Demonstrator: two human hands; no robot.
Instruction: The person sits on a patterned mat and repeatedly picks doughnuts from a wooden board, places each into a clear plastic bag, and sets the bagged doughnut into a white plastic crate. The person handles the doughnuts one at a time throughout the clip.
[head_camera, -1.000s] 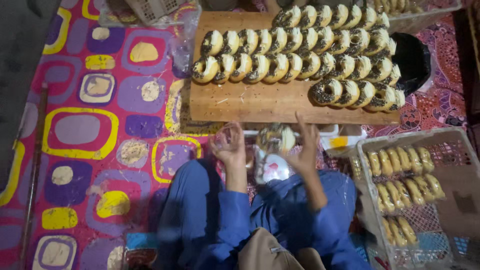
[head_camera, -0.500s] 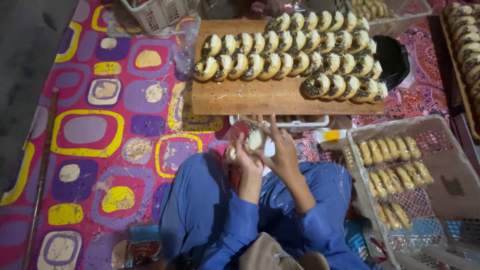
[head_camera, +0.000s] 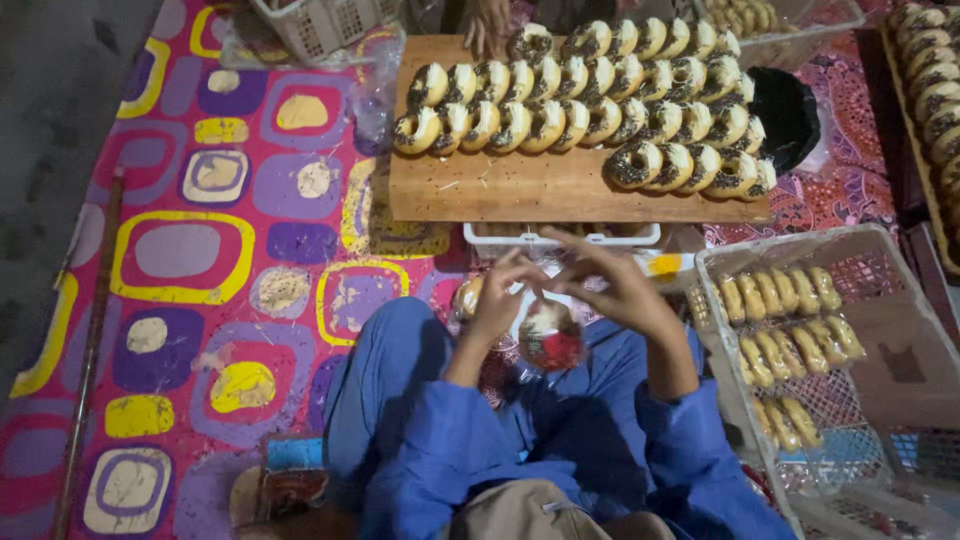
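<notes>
Both hands up in front of my lap, pinching the top of a small clear bag (head_camera: 549, 335) with a doughnut inside — my left hand (head_camera: 497, 300) grips the neck from the left, my right hand (head_camera: 622, 290) from the right, fingers closed on the plastic. Bag hangs just below and between them — wooden board (head_camera: 520, 188) of sprinkled doughnuts (head_camera: 590, 110) beyond, crate (head_camera: 880, 330) of glazed pastries to my right
</notes>
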